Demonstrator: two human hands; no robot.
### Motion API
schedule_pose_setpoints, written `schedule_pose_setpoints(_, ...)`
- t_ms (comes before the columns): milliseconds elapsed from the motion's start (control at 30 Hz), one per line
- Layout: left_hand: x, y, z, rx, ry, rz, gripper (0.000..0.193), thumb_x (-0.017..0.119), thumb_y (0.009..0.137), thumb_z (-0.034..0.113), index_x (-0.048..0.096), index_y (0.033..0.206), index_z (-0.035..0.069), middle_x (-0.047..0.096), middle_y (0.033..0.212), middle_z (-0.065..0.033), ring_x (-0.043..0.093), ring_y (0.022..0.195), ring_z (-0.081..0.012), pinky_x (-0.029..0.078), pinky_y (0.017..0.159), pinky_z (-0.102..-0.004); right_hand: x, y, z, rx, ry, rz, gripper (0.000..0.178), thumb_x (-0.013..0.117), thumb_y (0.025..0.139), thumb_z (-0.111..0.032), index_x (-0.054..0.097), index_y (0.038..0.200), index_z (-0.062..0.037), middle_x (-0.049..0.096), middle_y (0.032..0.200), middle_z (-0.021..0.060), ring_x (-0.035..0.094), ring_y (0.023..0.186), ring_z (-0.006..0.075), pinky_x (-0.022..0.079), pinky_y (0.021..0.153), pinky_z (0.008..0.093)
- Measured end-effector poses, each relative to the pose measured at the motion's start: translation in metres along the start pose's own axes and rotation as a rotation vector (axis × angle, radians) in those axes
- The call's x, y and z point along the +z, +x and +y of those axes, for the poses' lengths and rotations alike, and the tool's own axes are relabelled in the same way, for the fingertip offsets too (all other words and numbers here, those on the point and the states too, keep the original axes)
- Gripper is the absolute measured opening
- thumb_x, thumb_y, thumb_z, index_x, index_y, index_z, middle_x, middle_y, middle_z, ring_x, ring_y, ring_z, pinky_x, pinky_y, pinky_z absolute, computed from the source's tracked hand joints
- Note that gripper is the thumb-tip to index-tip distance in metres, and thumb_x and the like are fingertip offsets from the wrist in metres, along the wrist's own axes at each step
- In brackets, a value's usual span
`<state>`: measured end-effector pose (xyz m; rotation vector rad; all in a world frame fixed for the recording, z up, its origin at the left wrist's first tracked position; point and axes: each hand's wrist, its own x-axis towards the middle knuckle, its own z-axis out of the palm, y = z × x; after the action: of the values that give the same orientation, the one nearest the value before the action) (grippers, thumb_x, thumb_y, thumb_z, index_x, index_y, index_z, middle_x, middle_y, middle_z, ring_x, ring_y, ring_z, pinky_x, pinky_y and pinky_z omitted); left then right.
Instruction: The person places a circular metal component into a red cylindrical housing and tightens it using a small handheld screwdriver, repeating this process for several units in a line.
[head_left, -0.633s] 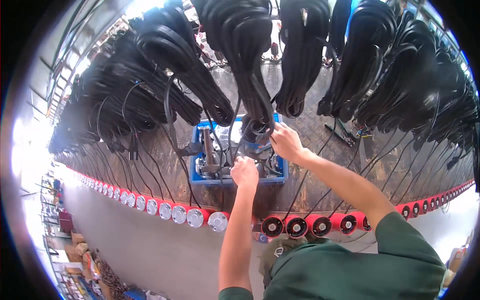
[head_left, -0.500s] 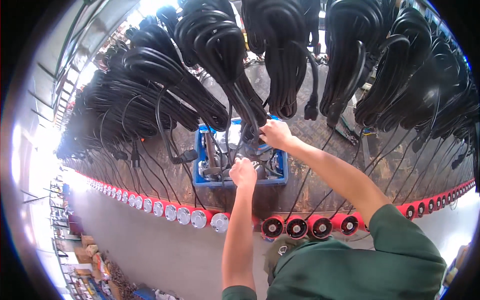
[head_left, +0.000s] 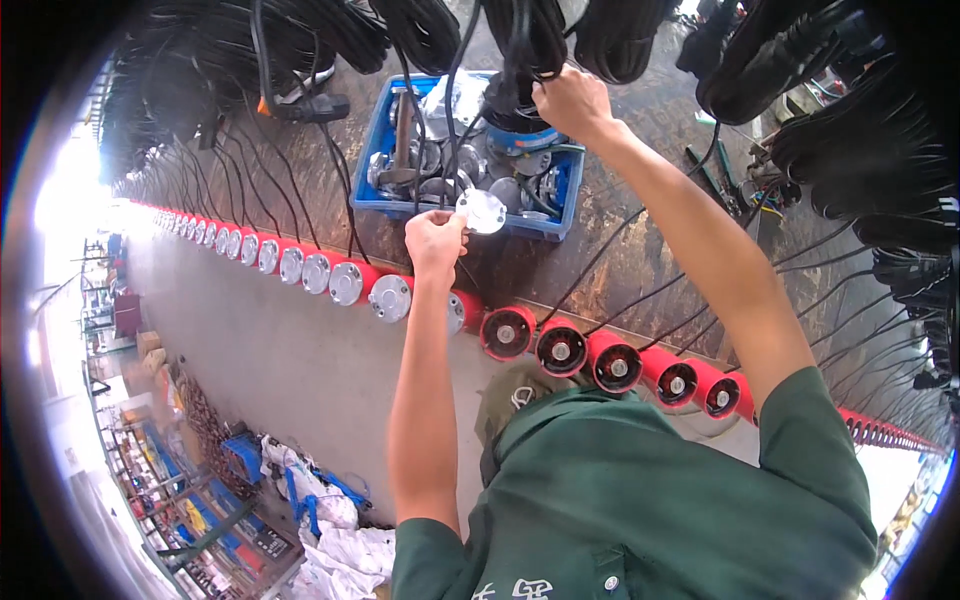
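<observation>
My left hand (head_left: 435, 242) pinches a round silver metal end cap (head_left: 485, 213) by its edge, in front of a blue crate (head_left: 545, 229). Several similar caps and a hammer (head_left: 403, 140) with a wooden handle lie inside the crate. Over the crate's far right side is my right hand (head_left: 574, 104), its fingers curled beside a dark round container with a blue rim (head_left: 522, 139). What those fingers hold, if anything, is hidden. Along the table's near edge runs a row of red cylinders; one on the left bears a silver cap (head_left: 389, 298), while another on the right (head_left: 507, 333) shows its dark inside.
Bundles of black cable (head_left: 800, 65) hang over the table, their thin leads running down to the red cylinders. Pliers (head_left: 728, 175) and loose wires lie on the worn tabletop (head_left: 640, 265) at right. Shelving and white sacks (head_left: 345, 545) stand on the floor at lower left.
My left hand has come out of the crate toward me with a silver cap. My right hand stays by the crate's far right side. The whole view has shifted and tilted.
</observation>
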<state>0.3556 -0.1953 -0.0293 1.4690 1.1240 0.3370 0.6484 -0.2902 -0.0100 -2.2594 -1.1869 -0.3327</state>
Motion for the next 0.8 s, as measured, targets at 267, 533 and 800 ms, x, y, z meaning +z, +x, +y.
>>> schedule_pose_setpoints(267,-0.013,-0.009,0.008,-0.043,-0.166,-0.12,0.017,0.077,0.097,0.012,0.074,0.098,-0.004,0.073,0.078,-0.009,0.065,0.058,-0.0143,0.053,0.052,-0.028,-0.008,-0.001,0.007,0.075,0.206,0.198,0.028,0.068,0.093,-0.022,0.075,0.104,0.0021,0.075,0.093,0.024,0.072,0.092,0.0459,0.057,0.086,0.05)
schedule_pose_setpoints(533,-0.034,-0.089,0.04,-0.054,-1.297,-0.822,0.069,0.032,0.115,0.057,0.04,0.162,0.006,0.038,0.167,-0.0313,0.041,0.151,-0.0546,0.036,0.112,-0.0839,-0.09,-0.076,-0.036,0.66,1.155,-0.207,0.023,0.067,0.105,-0.018,0.075,0.107,0.0033,0.073,0.087,0.0013,0.061,0.069,0.0065,0.046,0.058,0.025)
schedule_pose_setpoints(800,-0.007,-0.135,0.077,0.357,-0.567,-0.58,0.073,0.074,0.097,0.024,0.042,0.159,0.003,0.068,0.139,-0.0182,0.071,0.122,-0.0302,0.061,0.101,-0.0482,-0.146,-0.107,-0.132,0.023,0.852,-0.297,0.015,0.08,0.094,-0.01,0.077,0.106,-0.0009,0.078,0.086,0.0093,0.075,0.077,0.0152,0.059,0.072,0.031)
